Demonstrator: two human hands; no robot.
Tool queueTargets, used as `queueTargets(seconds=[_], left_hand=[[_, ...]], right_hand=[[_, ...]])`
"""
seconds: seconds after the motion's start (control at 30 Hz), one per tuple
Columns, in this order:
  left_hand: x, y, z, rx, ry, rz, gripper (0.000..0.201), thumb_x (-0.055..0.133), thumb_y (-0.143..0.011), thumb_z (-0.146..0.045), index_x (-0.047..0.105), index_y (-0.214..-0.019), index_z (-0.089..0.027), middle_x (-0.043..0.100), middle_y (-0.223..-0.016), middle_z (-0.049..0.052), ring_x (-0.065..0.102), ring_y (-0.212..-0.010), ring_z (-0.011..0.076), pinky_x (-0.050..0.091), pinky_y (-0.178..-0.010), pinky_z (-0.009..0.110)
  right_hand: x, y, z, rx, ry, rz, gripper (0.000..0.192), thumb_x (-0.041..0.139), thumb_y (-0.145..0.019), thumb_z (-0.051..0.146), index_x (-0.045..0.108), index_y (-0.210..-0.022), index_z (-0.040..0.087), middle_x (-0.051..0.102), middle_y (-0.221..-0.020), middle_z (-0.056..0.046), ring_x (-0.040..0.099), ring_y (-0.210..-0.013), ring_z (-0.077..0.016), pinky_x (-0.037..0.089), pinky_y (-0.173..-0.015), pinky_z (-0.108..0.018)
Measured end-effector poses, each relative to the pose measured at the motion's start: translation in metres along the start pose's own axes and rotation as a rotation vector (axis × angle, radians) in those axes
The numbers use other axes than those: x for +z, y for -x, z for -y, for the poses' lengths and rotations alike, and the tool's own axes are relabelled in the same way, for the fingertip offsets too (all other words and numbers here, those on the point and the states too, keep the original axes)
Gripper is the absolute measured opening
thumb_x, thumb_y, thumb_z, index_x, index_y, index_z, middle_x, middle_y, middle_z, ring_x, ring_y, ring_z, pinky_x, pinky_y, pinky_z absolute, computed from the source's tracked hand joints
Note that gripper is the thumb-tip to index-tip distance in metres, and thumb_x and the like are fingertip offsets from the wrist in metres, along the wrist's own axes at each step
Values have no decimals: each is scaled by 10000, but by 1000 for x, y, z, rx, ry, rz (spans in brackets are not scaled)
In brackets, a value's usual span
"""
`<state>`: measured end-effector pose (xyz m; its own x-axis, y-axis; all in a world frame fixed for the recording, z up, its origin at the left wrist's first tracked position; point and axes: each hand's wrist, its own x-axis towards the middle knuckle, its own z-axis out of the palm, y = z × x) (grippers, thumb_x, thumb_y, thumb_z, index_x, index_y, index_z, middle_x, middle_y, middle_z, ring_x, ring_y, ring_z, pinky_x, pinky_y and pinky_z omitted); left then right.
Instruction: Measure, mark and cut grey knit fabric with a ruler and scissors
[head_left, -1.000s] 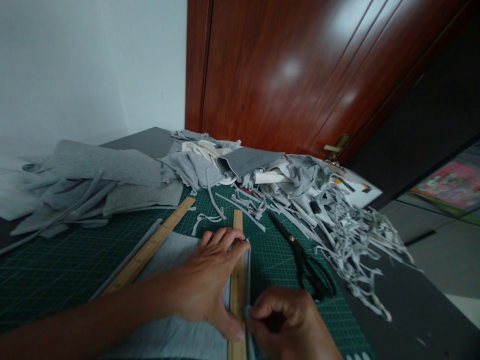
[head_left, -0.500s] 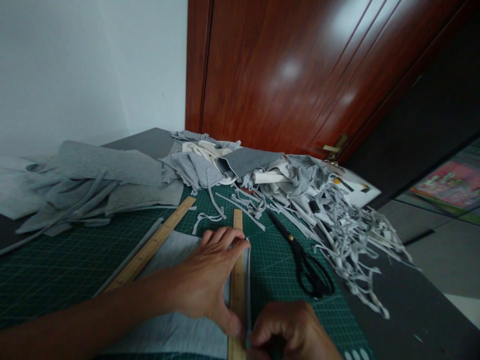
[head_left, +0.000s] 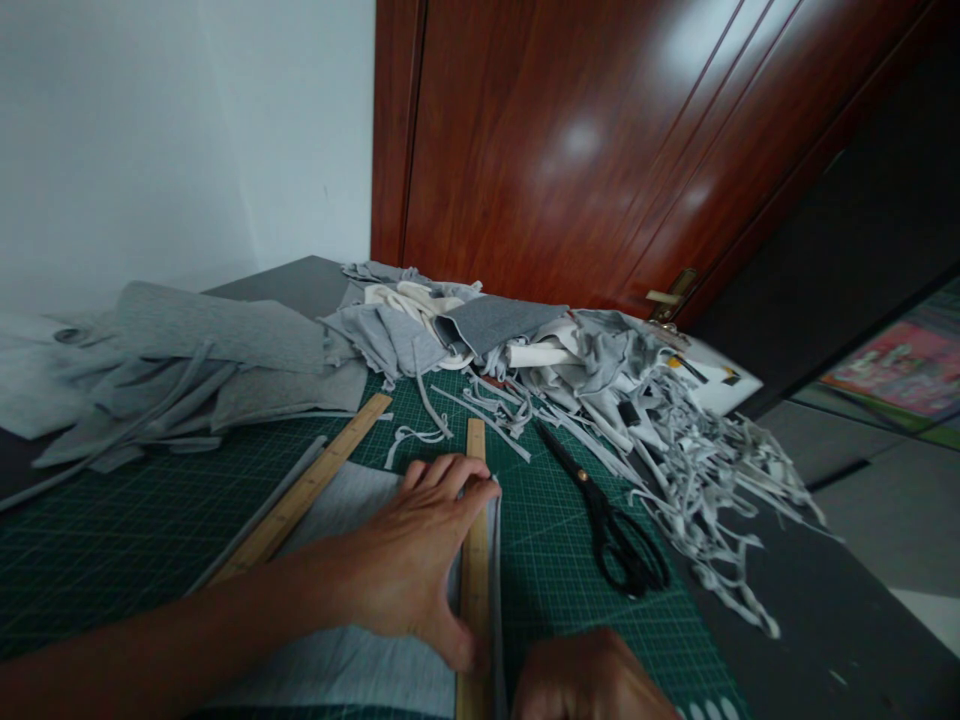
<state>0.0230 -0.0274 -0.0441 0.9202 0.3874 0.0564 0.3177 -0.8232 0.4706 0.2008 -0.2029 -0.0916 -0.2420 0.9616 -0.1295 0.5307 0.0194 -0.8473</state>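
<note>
My left hand [head_left: 420, 560] is spread over a wooden ruler [head_left: 475, 560], thumb and fingertips pressing along it. Beneath that ruler lies a piece of grey knit fabric [head_left: 352, 660], whose narrow edge strip [head_left: 496, 570] shows along the ruler's right side. A second wooden ruler [head_left: 315, 485] rests slantwise on the fabric's left part, under my left forearm. At the bottom edge my right hand [head_left: 589, 680] is closed, to the right of the ruler's near end; what it holds, if anything, is hidden.
Black scissors [head_left: 600, 510] lie on the green cutting mat [head_left: 555, 560] at right. Beyond them is a tangled heap of grey strips [head_left: 697, 470]. Fabric scraps [head_left: 510, 325] are piled at the back, and folded grey fabric [head_left: 217, 330] lies at left. A wooden door [head_left: 540, 150] stands behind.
My right hand has moved down and slightly right, nearer to me along the ruler's edge, and partly out of view. My left hand and both rulers have stayed in place.
</note>
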Motion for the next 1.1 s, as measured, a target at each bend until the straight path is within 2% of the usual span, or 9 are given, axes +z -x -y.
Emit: queueTargets(seconds=[0.07, 0.17, 0.23, 0.37, 0.43, 0.53, 0.8, 1.0, 1.1], left_hand=[[0, 0, 1, -1, 1, 3, 1172, 923, -440, -612, 538, -1494, -272, 485, -1595, 138, 434, -1480, 467, 342, -1235, 650], [2, 0, 3, 16, -3, -7, 1121, 908, -491, -626, 543, -1490, -271, 488, -1588, 135, 434, -1482, 456, 345, -1238, 640], [4, 1, 5, 29, -10, -15, 1110, 914, -526, -622, 534, -1502, -253, 484, -1591, 143, 430, -1484, 450, 344, -1236, 644], [7, 2, 7, 31, -14, -30, 1157, 947, -496, -615, 525, -1507, -246, 479, -1605, 149, 422, -1496, 447, 337, -1248, 629], [8, 1, 6, 18, -23, -17, 1185, 950, -474, -597, 519, -1516, -234, 473, -1611, 156, 411, -1507, 441, 333, -1255, 611], [7, 0, 6, 11, -31, 13, 1198, 930, -487, -606, 500, -1540, -230, 448, -1635, 161, 388, -1523, 441, 319, -1258, 627], [2, 0, 5, 1, 16, 31, 1231, 928, -490, -703, 513, -1550, -232, 447, -1638, 176, 389, -1518, 489, 291, -1255, 686], [2, 1, 4, 2, 18, 21, 1239, 947, -506, -692, 496, -1568, -239, 444, -1646, 168, 384, -1530, 495, 264, -1269, 691], [2, 1, 4, 7, 8, 25, 1227, 946, -509, -691, 492, -1561, -251, 443, -1647, 160, 387, -1528, 475, 281, -1263, 674]], right_hand=[[-8, 0, 9, 8, -53, -76, 75, 741, -757, 310, 775, -742, 245, 654, -649, 19, 490, -547, -122, 345, -505, -257], [-19, -4, 24, -4, -44, -294, 227, 670, -734, 198, 819, -904, 211, 646, -649, 19, 465, -502, -105, 353, -479, -239], [-22, -9, 31, -43, 2, -353, 229, 657, -764, 167, 810, -933, 193, 657, -668, 13, 487, -514, -106, 369, -485, -236], [-19, -15, 33, -207, 34, -246, 106, 755, -844, 187, 765, -949, 184, 739, -766, -16, 615, -626, -134, 474, -580, -239], [-17, -15, 29, -266, 18, -213, 122, 807, -873, 226, 764, -980, 186, 782, -829, -37, 687, -697, -154, 531, -653, -242], [-17, -10, 20, -235, 0, -207, 159, 832, -889, 264, 771, -1013, 184, 815, -881, -63, 747, -762, -177, 559, -684, -236], [-21, -6, 13, -124, 17, -217, 154, 732, -841, 195, 707, -993, 190, 773, -781, -26, 686, -644, -158, 479, -570, -235], [-20, -9, 25, -107, 67, -227, 212, 653, -755, 109, 745, -933, 178, 777, -746, -31, 688, -604, -149, 461, -535, -211], [-18, -11, 24, -172, 121, -258, 234, 629, -715, 86, 756, -882, 188, 777, -743, -28, 690, -615, -146, 463, -548, -211]])
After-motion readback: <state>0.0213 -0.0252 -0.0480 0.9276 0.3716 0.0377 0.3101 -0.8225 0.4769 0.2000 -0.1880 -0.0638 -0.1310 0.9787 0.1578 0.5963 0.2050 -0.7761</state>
